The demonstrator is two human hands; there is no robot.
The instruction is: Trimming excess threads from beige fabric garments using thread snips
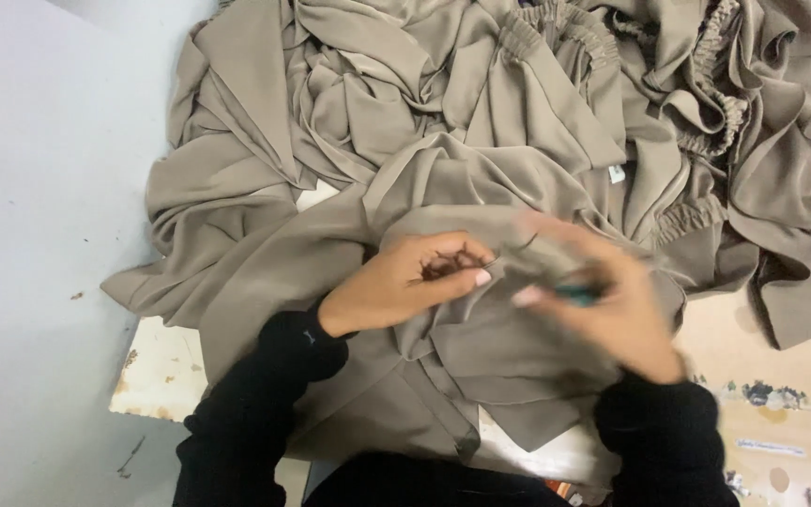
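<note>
I'm trimming threads: left hand (405, 286) pinches the taupe fabric (481, 160), right hand (603, 296) grips a small teal tool (576, 295); next needs steady aim.

Grey floor (39, 188) left open; heaped taupe fabric (481, 113) blocks ahead, right.

Plain taupe cloth (443, 169) with no pattern, black sleeves (265, 394), a teal tool (576, 295) (blurred) in the right hand (603, 291), pale grey floor (39, 188), a chipped white board (157, 371), tan flower-printed paper (781, 413).
</note>
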